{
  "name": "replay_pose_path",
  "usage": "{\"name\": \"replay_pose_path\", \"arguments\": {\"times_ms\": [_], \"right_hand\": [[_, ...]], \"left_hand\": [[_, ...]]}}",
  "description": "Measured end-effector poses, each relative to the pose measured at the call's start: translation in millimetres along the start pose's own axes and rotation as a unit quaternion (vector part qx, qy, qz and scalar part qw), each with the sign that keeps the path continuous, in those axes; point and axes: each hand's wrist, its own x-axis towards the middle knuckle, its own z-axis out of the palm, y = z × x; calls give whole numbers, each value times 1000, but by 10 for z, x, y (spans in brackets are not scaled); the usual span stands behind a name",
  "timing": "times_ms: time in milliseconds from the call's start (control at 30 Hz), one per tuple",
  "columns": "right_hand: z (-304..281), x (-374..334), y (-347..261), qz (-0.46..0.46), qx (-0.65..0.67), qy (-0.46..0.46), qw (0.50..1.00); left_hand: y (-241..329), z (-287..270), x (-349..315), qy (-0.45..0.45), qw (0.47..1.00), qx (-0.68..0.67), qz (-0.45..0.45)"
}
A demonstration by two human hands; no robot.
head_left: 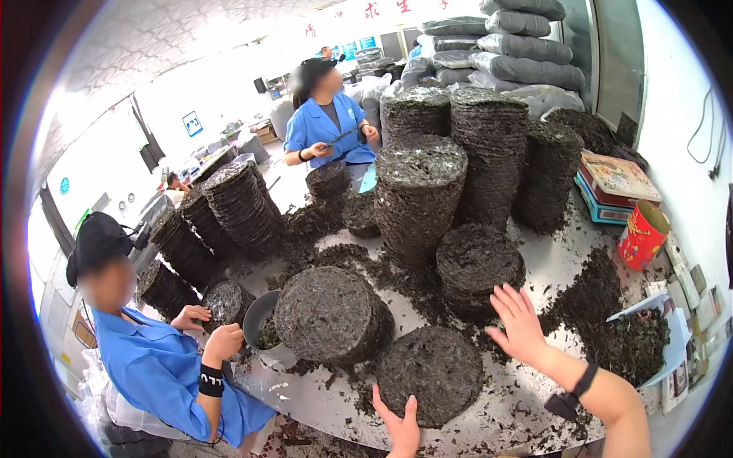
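Before me on the pale table lies a round dark cake of dried seaweed (431, 374). My left hand (402, 429) is at its near edge, thumb and forefinger spread and the fingertips against the rim. My right hand (521, 324) is open with fingers stretched out, beside a short stack of seaweed cakes (479, 267); whether it touches the stack I cannot tell. Left of the flat cake stands a thicker stack (332, 313). Behind the short stack rises a tall column of cakes (420, 198).
Loose seaweed flakes (584, 294) cover the right of the table, near a blue-white scoop-like tray (672, 336), a red can (644, 238) and boxes (611, 183). A grey bowl (263, 317) stands left. Co-workers in blue (156, 359) sit left and across (328, 126).
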Motion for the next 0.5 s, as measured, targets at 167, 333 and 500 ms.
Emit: {"name": "replay_pose_path", "arguments": {"times_ms": [167, 333, 500], "right_hand": [[-149, -487, -746, -109, 143, -116, 977], [-33, -711, -929, -78, 152, -185, 968], [-148, -715, -1026, -28, 208, -140, 968]], "left_hand": [[-29, 107, -90, 138, 979, 57, 141], [117, -11, -225, -6, 979, 101, 177], [380, -156, -307, -100, 982, -80, 141]]}}
